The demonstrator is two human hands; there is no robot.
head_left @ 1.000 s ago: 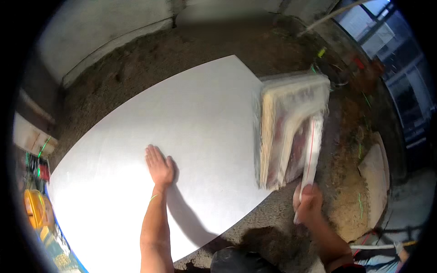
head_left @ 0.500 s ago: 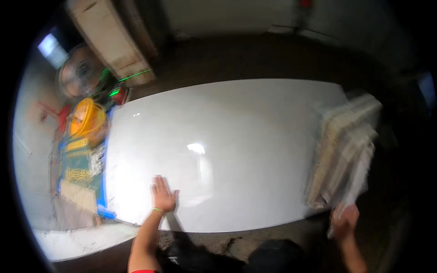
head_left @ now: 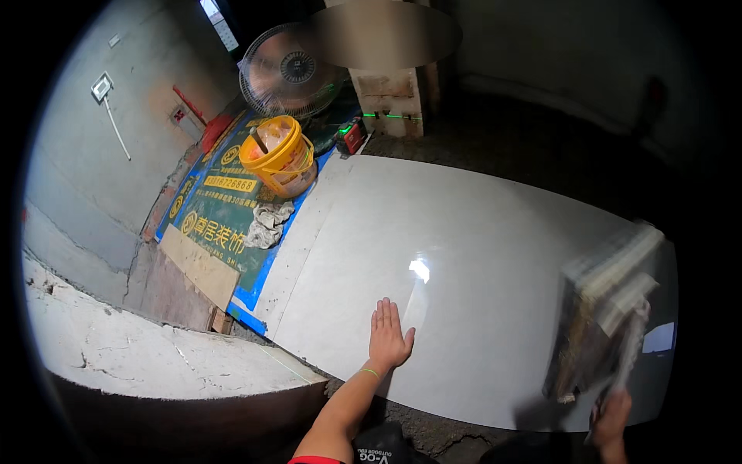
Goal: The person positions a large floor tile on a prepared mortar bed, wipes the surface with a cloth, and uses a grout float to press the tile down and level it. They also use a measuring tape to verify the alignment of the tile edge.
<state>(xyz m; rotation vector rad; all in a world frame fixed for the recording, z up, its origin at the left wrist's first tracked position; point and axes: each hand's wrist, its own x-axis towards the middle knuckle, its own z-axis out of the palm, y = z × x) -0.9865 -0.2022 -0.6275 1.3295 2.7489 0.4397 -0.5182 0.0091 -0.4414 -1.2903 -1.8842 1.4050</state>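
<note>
My left hand (head_left: 390,340) lies flat on a large glossy pale tile (head_left: 471,209), fingers together and stretched out. My right hand (head_left: 612,417), at the lower right, is closed round the long pale handle (head_left: 630,356) of a bulky, worn, flat-faced tool (head_left: 587,325) over the right part of the tile. The tool's head is motion-blurred, so I cannot tell whether it touches the surface.
Left of the tile lie blue-edged green sheeting (head_left: 212,201), a yellow bucket (head_left: 278,166), a rag (head_left: 267,226) and a wooden board (head_left: 197,267). A fan (head_left: 270,69) and red laser level (head_left: 350,139) stand behind. A pale ledge (head_left: 116,332) runs at lower left.
My view has swung left, showing more of the bucket, fan and sheeting. My left hand stays flat on the tile. The tool in my right hand still shows blurred over the tile's right part.
</note>
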